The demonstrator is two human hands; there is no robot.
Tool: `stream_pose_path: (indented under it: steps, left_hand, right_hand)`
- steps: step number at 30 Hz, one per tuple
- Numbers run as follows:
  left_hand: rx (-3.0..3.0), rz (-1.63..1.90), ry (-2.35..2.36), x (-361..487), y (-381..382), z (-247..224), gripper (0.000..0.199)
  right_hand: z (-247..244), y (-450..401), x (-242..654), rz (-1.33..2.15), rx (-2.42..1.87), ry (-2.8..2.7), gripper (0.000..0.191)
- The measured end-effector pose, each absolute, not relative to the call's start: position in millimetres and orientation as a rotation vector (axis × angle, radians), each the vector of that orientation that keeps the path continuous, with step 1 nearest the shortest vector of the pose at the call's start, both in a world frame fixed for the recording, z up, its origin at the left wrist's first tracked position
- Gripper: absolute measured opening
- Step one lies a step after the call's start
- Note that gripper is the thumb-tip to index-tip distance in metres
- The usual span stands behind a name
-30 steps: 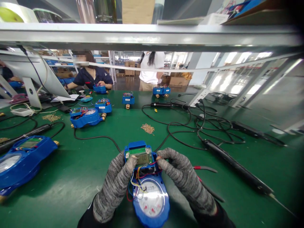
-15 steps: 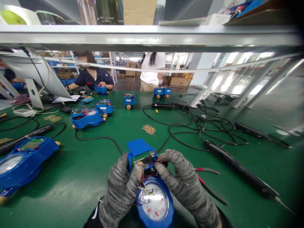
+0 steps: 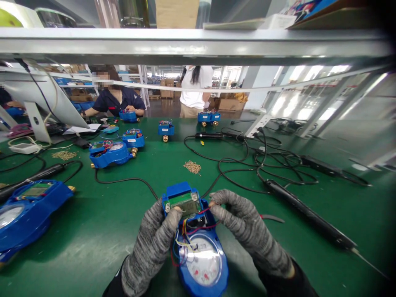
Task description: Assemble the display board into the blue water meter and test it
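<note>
A blue water meter point(image 3: 201, 264) with a round white dial lies on the green table in front of me. Its far end carries a green circuit board with a small display point(image 3: 185, 203), and red, yellow and blue wires point(image 3: 188, 235) run from the board into the body. My left hand point(image 3: 151, 245), in a grey knit glove, grips the meter's left side with the thumb on the board's edge. My right hand point(image 3: 247, 231), also gloved, holds the right side, fingertips at the board's right corner.
A black electric screwdriver point(image 3: 309, 216) with tangled cables lies to the right. A pile of small brass screws point(image 3: 192, 167) sits beyond the meter. More blue meters stand at the left point(image 3: 27, 210) and further back point(image 3: 108, 153). A person in dark blue point(image 3: 116, 101) works across the table.
The meter's far end was tipped up half a second ago and now lies flatter, with the circuit board's face showing again. Both hands stayed on the meter.
</note>
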State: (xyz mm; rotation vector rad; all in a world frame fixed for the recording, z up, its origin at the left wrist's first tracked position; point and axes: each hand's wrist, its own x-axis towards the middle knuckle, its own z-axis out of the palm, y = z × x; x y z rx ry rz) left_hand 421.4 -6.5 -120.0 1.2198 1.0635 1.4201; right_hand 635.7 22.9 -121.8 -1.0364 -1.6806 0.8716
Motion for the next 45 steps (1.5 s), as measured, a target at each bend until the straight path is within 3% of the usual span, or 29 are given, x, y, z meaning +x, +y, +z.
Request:
stream_pose_path:
  steps: [7,24,29,36,40,45]
  left_hand:
    - [1.12,1.39,0.978,420.0,-3.8,-122.7,0.035]
    - [1.203,1.425,1.013,405.3,1.1,-126.7,0.036]
    - [1.224,1.277,0.888,405.4,-0.1,-117.3,0.04]
    - [1.075,1.426,0.844,413.1,6.8,-118.3,0.034]
    - [1.042,1.464,0.953,410.8,5.8,-128.1,0.041]
    - [1.061,1.475,0.976,410.9,5.0,-133.8,0.043]
  right_hand:
    - [-118.5,28.7,631.4,1.21,-0.988,-1.492,0.02]
    - [-121.4,58.2,602.3,1.041,-0.871,-1.733,0.017]
    - [-130.9,75.1,585.8,0.983,-0.834,-1.759,0.02]
    - [-117.0,66.3,600.5,0.836,-0.925,-1.744,0.019]
    - [-108.1,49.3,619.4,0.759,-0.934,-1.736,0.02]
    - [-102.7,35.0,626.3,0.908,-0.87,-1.77,0.021]
